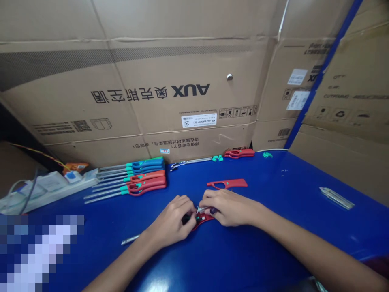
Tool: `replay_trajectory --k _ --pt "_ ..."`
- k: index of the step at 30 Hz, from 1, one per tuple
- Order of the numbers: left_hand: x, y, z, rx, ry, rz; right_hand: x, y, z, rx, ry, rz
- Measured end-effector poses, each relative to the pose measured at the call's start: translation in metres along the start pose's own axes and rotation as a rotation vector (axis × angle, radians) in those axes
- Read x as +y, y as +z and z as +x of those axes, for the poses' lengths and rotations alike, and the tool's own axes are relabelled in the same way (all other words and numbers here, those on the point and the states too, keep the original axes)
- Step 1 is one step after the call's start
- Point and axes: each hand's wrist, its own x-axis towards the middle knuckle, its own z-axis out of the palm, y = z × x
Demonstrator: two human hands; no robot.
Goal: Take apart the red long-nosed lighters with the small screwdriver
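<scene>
My left hand (178, 219) is closed around the near end of a red lighter handle half (206, 218) lying on the blue table, with small black, white and green parts in it. A metal lighter tube (130, 239) sticks out to the left from under my left wrist. The fingers of my right hand (229, 206) pinch a small whitish part (201, 209) over that handle half; its exact kind is too small to make out. Just beyond my right hand lies a second red handle half (227, 184).
Finished-looking long lighters (146, 178) are stacked at the left, beside a white power strip (51, 184). Along the cardboard wall (170, 73) lie metal tubes (197, 160), green pieces (217, 158) and red handle parts (240, 153). A clear packet (336, 198) lies at the right.
</scene>
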Motion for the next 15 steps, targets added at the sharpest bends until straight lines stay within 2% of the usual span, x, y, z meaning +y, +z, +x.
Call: replay_trajectory --k 3,6,8,11,13,15 --pt "0.001 0.0 -0.001 -0.026 0.016 0.022 0.0 -0.006 0.0 -0.055 -0.013 -0.054" --pt "-0.004 -0.002 -0.005 -0.03 0.053 0.055 0.008 -0.019 -0.004 -0.08 0.096 -0.176" --pt "-0.008 -0.005 -0.006 -0.01 0.061 0.052 0.017 -0.035 -0.014 0.009 0.232 -0.227" --pt "-0.012 -0.006 -0.006 0.013 0.069 0.032 0.032 -0.061 -0.045 0.255 0.405 -0.181" --pt "-0.011 -0.004 -0.005 0.011 0.097 0.036 0.041 -0.075 -0.08 0.388 0.544 -0.169" --pt "-0.01 -0.001 -0.004 0.015 0.126 0.038 0.052 -0.083 -0.124 0.456 0.73 -0.202"
